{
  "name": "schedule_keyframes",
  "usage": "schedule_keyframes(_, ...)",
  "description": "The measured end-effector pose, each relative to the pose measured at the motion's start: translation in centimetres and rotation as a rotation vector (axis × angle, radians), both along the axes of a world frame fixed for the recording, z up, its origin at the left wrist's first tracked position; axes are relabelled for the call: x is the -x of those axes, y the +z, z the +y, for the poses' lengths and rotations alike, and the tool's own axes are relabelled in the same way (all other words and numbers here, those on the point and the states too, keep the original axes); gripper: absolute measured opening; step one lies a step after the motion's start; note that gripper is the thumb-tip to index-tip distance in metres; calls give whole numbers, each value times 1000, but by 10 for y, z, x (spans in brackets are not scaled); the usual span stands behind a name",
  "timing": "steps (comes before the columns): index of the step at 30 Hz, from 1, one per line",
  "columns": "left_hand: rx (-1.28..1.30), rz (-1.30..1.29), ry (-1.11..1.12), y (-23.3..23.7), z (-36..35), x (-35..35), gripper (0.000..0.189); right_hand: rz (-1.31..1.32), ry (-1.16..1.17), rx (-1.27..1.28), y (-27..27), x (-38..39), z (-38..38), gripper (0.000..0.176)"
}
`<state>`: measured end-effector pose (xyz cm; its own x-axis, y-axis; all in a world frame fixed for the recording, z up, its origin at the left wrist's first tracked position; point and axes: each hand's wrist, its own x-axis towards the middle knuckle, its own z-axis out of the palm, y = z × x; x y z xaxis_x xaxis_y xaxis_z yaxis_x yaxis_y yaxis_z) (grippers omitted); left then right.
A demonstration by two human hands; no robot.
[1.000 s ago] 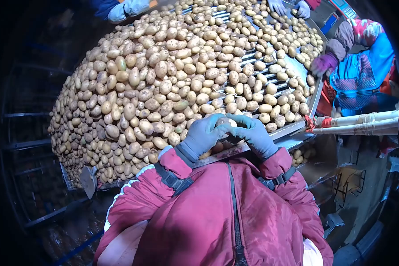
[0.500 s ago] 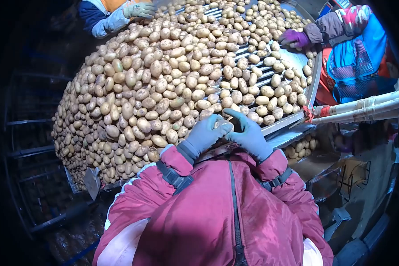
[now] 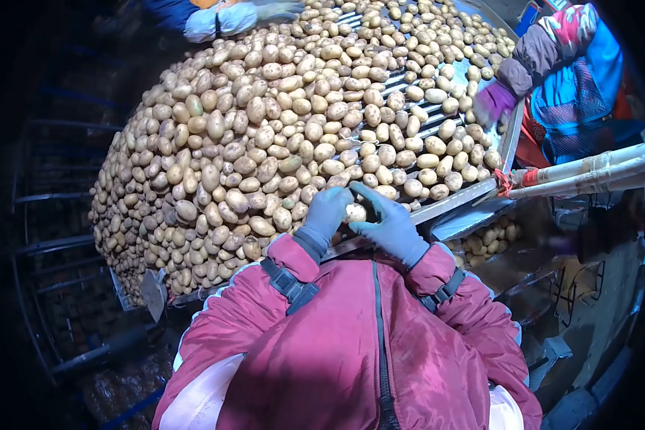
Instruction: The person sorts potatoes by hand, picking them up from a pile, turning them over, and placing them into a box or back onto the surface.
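Observation:
A pale potato (image 3: 355, 213) sits between my two gloved hands, at the near edge of a large potato heap (image 3: 222, 158). My left hand (image 3: 327, 216), in a grey-blue glove, is closed against the potato's left side, its lower fingers hidden. From the other side, my right hand (image 3: 393, 228) curves its thumb and forefinger around the same potato, the thumb right at its lower edge. Both hands are close over the table's metal rim (image 3: 455, 204).
A co-worker's purple-gloved hand (image 3: 493, 102) is at the table's right edge, another's pale-gloved hand (image 3: 278, 11) at the far side. Metal slats (image 3: 431, 122) show among the potatoes. Wrapped poles (image 3: 584, 172) jut out right. More potatoes (image 3: 489, 238) lie below the rim.
My hands have shifted slightly left and lower with the potato. The purple-gloved hand has moved nearer along the right edge; the far co-worker's hand has moved right.

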<state>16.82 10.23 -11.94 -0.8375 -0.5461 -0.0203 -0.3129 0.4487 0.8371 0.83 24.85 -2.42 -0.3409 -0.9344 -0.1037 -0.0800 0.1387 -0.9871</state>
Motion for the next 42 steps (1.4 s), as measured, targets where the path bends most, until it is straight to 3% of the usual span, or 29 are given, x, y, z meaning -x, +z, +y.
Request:
schedule_keyframes(1,1,-3,7,19,2,5,35,-73,5,-72,2,2,-1,78)
schedule_keyframes(2,-469,2,175,55,8,16,40,-33,24,-165,-7,5,0,77)
schedule_keyframes(3,-939,12,344,77,12,22,46,-216,13,-165,-27,6,2,73)
schedule_keyframes(4,-1079,10,405,87,11,24,46,-226,-11,-148,-26,7,2,72)
schedule_keyframes(7,-1003,-30,323,93,10,19,45,-243,-30,-139,-21,12,3,70)
schedule_keyframes(12,-458,-156,116,82,14,14,45,-440,66,-118,-21,13,1,74)
schedule_keyframes(15,-143,-234,78,85,22,15,45,-416,140,-168,-18,4,-4,76)
schedule_keyframes(16,-40,-361,94,95,24,18,45,-409,161,-155,-24,-1,-3,70)
schedule_keyframes(19,-17,-313,70,85,21,12,44,-331,273,-89,-17,-4,-12,61)
schedule_keyframes(20,-76,-332,94,82,22,7,43,-451,285,-229,-6,-1,-9,53)
schedule_keyframes(24,-9,-162,-3,52,20,-3,46,-571,312,-324,1,1,-15,48)
schedule_keyframes(26,-573,-242,263,60,19,-3,44,-1008,344,-281,-15,-2,-16,39)
schedule_keyframes(31,-825,-149,301,52,6,-12,28,-1127,233,-342,-24,-13,-29,34)
schedule_keyframes(33,-183,-32,136,62,-10,-12,27,-1357,48,-396,-17,-8,-33,36)
schedule_keyframes(34,57,-63,157,56,-27,-13,28,-1217,23,-386,-1,-2,-37,39)
schedule_keyframes(35,31,-161,172,55,-43,-23,31,-951,101,-284,-10,2,-34,41)
schedule_keyframes(37,185,-223,167,30,-80,-27,33,-1190,-11,-315,-21,11,-31,42)
schedule_keyframes(38,336,-287,162,9,-99,-34,35,-1013,-78,-287,-28,10,-29,42)
schedule_keyframes(40,638,-416,151,-1,-124,-42,40,-1136,-33,-261,-49,21,-25,38)
schedule_keyframes(41,644,-419,160,1,-121,-37,40,-1126,-40,-238,-55,21,-24,36)
schedule_keyframes(42,479,-436,201,28,-103,-14,39,-1052,-94,-320,-27,23,-27,34)
